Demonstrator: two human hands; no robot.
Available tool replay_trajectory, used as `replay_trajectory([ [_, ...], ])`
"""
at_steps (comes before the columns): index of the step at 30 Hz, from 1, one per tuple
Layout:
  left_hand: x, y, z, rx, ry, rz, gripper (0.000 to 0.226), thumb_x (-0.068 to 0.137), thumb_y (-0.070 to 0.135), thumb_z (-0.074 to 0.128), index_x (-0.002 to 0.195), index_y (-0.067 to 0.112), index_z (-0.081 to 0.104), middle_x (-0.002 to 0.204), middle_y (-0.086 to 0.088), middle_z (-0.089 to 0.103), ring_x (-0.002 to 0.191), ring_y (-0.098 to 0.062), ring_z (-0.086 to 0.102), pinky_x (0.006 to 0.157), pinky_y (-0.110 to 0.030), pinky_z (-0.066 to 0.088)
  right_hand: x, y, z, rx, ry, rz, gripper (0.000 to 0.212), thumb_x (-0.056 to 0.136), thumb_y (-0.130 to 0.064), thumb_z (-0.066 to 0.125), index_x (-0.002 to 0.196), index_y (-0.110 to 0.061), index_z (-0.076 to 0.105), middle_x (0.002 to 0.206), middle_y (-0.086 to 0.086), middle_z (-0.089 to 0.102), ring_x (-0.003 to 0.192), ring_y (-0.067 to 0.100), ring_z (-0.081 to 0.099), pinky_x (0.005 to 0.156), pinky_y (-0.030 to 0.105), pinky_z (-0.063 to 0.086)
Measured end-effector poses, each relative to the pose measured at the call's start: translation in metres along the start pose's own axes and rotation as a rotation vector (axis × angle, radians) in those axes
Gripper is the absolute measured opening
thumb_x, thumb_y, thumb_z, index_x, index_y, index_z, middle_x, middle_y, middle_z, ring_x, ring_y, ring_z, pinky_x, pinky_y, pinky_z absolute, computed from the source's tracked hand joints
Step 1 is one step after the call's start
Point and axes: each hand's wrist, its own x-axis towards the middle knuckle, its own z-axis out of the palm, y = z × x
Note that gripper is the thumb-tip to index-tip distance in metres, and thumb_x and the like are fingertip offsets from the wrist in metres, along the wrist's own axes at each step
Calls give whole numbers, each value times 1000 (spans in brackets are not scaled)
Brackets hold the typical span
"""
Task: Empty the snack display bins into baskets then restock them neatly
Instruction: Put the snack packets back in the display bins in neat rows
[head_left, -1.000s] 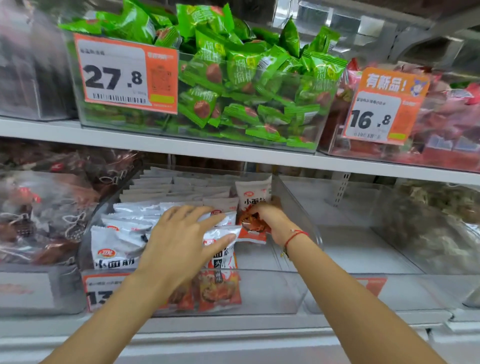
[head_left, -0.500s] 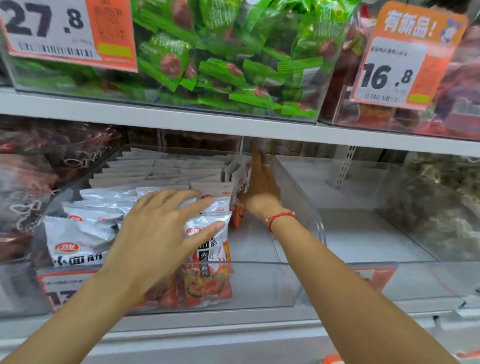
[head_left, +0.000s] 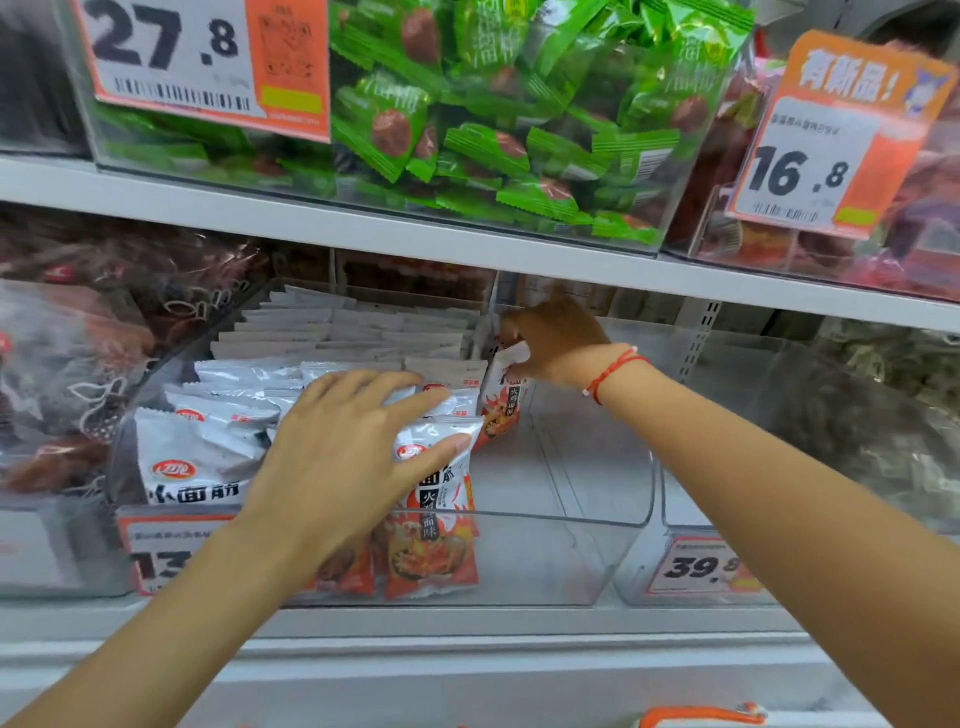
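A clear plastic bin (head_left: 587, 525) on the lower shelf holds rows of white and orange snack packets (head_left: 208, 457) standing upright along its left and back. My left hand (head_left: 337, 457) lies flat with spread fingers on the front packets, pressing them. My right hand (head_left: 558, 343) reaches deep into the bin and grips one packet (head_left: 501, 400) at the end of a back row. The right half of the bin floor is bare.
Above, a bin of green packets (head_left: 467, 135) carries a 27.8 tag, and a red-packet bin (head_left: 883, 208) a 16.8 tag. Dark snack bins sit at left (head_left: 78, 374) and right (head_left: 872, 415). An orange basket handle (head_left: 701, 716) shows at the bottom edge.
My right hand went from flat against the back row to gripping a packet there. The left hand stayed on the front packets. The camera moved closer.
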Motion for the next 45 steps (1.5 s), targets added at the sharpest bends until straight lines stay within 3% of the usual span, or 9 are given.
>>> replay_trajectory([
  [3, 1, -1, 0, -9, -11, 1, 64, 89, 73, 26, 124, 36, 65, 122, 8, 66, 112, -21, 60, 98, -42, 44, 6, 11, -1, 107, -25, 96, 42, 87, -41, 67, 119, -16, 61, 121, 8, 62, 112, 28, 56, 90, 36, 45],
  [10, 1, 1, -3, -25, -9, -6, 67, 86, 74, 25, 126, 38, 63, 127, 9, 63, 116, -22, 56, 99, -39, 41, 28, 14, 18, 127, -20, 153, 55, 88, -47, 64, 133, -16, 54, 136, 11, 55, 123, 33, 51, 97, 40, 44],
  [16, -1, 0, -1, -27, -21, -13, 68, 86, 75, 22, 127, 38, 63, 127, 9, 63, 116, -22, 57, 99, -43, 43, 25, -2, 40, 81, 247, 173, 69, 86, -32, 68, 146, -19, 34, 139, 14, 47, 124, 35, 48, 96, 44, 45],
  [19, -2, 0, 2, 5, -2, -12, 65, 88, 74, 24, 124, 38, 65, 122, 7, 66, 111, -23, 61, 96, -43, 46, 30, -13, 50, 445, 126, 207, 73, 84, -19, 68, 147, -31, 34, 143, 13, 42, 120, 37, 54, 95, 47, 49],
  [25, 0, 0, 3, 37, 42, 8, 61, 90, 72, 26, 120, 38, 68, 117, 9, 68, 106, -19, 63, 91, -40, 50, 30, -18, 57, 1042, 36, 312, 73, 88, -11, 59, 150, -32, 28, 150, 15, 34, 133, 33, 41, 104, 46, 45],
  [28, -1, 1, 2, 38, 59, -3, 59, 89, 71, 29, 117, 39, 69, 115, 12, 69, 104, -17, 63, 90, -38, 49, 27, -22, 49, 982, -21, 200, 65, 90, -2, 52, 147, -29, 35, 149, 16, 34, 138, 31, 34, 105, 44, 44],
  [33, 1, 1, 2, 54, 58, 0, 58, 90, 71, 30, 116, 38, 70, 114, 12, 69, 102, -17, 65, 88, -38, 51, 22, -14, 43, 891, 89, 245, 45, 76, -18, 76, 117, -25, 60, 132, 10, 52, 117, 31, 56, 94, 46, 51],
  [38, 0, -1, 3, 32, 47, -8, 61, 90, 72, 26, 118, 38, 68, 114, 10, 69, 104, -18, 64, 92, -39, 50, 9, -5, 30, 732, 144, 265, 42, 75, -30, 81, 108, -11, 64, 114, 9, 62, 104, 27, 60, 84, 38, 52],
  [45, 1, -1, 3, 27, 19, -10, 61, 90, 71, 29, 119, 36, 69, 115, 9, 69, 105, -19, 64, 94, -39, 48, -3, -2, 11, 721, 32, 95, 26, 80, -24, 77, 102, -15, 67, 108, 3, 67, 96, 20, 63, 78, 30, 49],
])
